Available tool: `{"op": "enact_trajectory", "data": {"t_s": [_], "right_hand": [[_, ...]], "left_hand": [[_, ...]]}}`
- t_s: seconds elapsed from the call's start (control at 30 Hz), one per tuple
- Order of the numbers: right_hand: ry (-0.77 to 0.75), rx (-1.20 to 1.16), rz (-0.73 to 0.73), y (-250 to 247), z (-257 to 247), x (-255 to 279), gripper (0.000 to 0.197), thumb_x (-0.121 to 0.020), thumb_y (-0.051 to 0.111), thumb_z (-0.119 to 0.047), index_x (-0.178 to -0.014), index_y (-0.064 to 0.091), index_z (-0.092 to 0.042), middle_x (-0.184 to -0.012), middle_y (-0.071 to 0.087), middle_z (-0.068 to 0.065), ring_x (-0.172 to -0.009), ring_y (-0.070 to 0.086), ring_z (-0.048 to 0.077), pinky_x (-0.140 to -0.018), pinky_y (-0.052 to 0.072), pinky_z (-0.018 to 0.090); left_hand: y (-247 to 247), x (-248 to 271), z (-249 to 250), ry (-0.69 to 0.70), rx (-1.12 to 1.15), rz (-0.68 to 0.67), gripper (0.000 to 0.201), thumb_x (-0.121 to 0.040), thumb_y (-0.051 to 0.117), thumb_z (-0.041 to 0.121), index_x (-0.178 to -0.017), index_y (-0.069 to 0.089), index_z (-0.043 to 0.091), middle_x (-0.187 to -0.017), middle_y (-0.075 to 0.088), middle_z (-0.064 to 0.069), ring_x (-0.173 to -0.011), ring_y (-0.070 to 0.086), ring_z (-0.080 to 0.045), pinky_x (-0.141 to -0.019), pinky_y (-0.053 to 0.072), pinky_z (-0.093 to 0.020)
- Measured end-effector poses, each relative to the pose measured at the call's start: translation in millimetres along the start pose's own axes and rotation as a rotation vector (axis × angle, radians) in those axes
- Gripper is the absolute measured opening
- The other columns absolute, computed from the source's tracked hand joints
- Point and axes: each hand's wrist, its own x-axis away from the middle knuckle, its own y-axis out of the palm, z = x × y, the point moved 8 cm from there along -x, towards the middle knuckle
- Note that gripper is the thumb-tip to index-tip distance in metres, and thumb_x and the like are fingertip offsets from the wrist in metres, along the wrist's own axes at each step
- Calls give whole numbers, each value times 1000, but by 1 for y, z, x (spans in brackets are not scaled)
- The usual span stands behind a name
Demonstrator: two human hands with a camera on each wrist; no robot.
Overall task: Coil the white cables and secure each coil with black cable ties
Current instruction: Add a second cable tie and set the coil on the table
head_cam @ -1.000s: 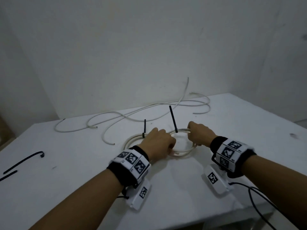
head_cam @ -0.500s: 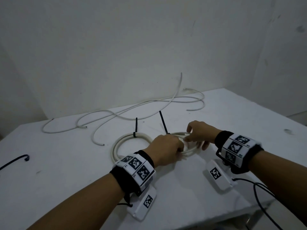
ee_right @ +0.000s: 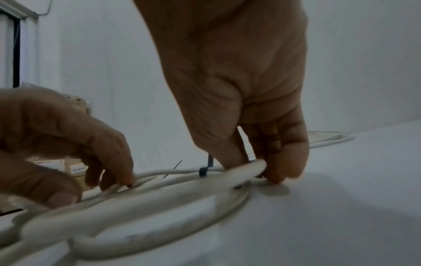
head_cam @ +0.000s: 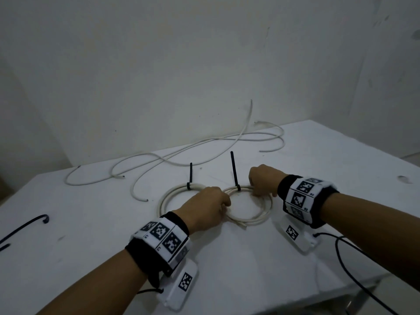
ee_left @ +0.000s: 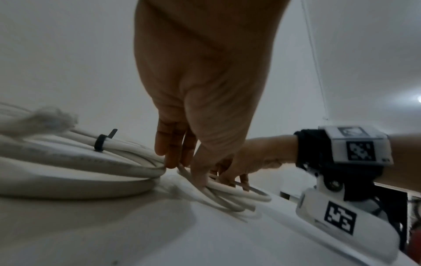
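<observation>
White desk [head_cam: 295, 264] carries the tied coil [head_cam: 250, 220], which the left hand [head_cam: 205, 206] and right hand [head_cam: 263, 180] pinch at opposite sides, likely settling its loops beside the first coil [head_cam: 169, 196].

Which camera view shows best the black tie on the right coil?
The head view: the tie stands clear on the right coil. The right wrist view shows only a short piece. I cannot find it in the left wrist view.

Both forearms reach forward over the table, the left hand [head_cam: 205, 206] fingers-down with curled fingertips pinching the cable coil [head_cam: 254, 218], the right hand [head_cam: 263, 180] pinching its far side.
</observation>
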Motion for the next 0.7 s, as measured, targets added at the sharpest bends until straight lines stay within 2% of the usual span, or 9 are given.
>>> {"op": "enact_trajectory", "data": {"t_s": [0.07,0.13,0.23,0.3,0.4,0.47,0.53,0.63,0.7], "right_hand": [[17,-11,40,-4,8,7,7,-90,54,-7,-84,53,-4,-65,38,2,-49,39,13,-24,30,12],[41,-33,91,-8,20,12,27,-90,50,-6,-66,39,-9,-64,38,2,-48,38,13,-28,34,15],[60,-132,157,-16,37,18,18,-91,52,-9,-75,51,-1,-66,50,6,-51,47,18,-38,39,16],[6,-249,202,-25,40,23,14,-91,56,-11,-87,61,1,-75,66,13,-57,59,22,-51,49,25],[-114,-365,284,-40,33,36,9,-92,56,-13,-87,59,-6,-79,66,9,-67,66,25,-63,55,34],[-162,-395,319,-47,30,44,4,-93,54,-13,-90,54,-10,-85,62,8,-75,64,27,-69,56,38],[-170,-424,293,-44,29,47,8,-95,50,-15,-102,52,-11,-91,59,8,-73,61,24,-66,56,38],[-175,-412,222,-29,26,45,24,-98,45,-22,-118,46,-8,-96,51,6,-62,53,15,-52,50,29],[-194,-415,227,-23,23,43,20,-99,42,-21,-113,46,-7,-92,50,5,-59,48,14,-49,42,23]], "left_hand": [[-6,-3,-4,-44,83,57,32,-91,55,11,-123,60,12,-119,57,-8,-107,54,-22,-84,39,-24],[-13,-8,-7,-90,146,114,33,-92,57,15,-125,56,12,-121,57,-8,-105,54,-21,-83,39,-24],[-20,-20,-7,-154,214,160,41,-93,59,22,-131,49,10,-127,55,-10,-111,53,-21,-86,39,-24],[-22,-30,-4,-205,301,170,55,-90,63,30,-137,44,8,-131,53,-10,-116,53,-22,-89,40,-25],[-22,-43,2,-280,554,171,70,-82,69,45,-137,43,10,-126,58,-7,-111,58,-22,-87,46,-29],[-23,-50,10,-267,854,192,54,-86,67,43,-127,53,12,-107,68,-6,-88,67,-21,-70,53,-31],[-25,-54,17,-230,1026,222,28,-93,60,31,-112,60,10,-84,68,-7,-60,62,-19,-47,46,-28],[-21,-56,20,-265,1112,256,12,-96,54,20,-99,59,10,-71,58,-6,-49,50,-15,-39,34,-23],[-18,-56,20,-321,1174,261,9,-95,48,15,-92,56,11,-69,55,-7,-47,46,-16,-39,31,-22]]}}
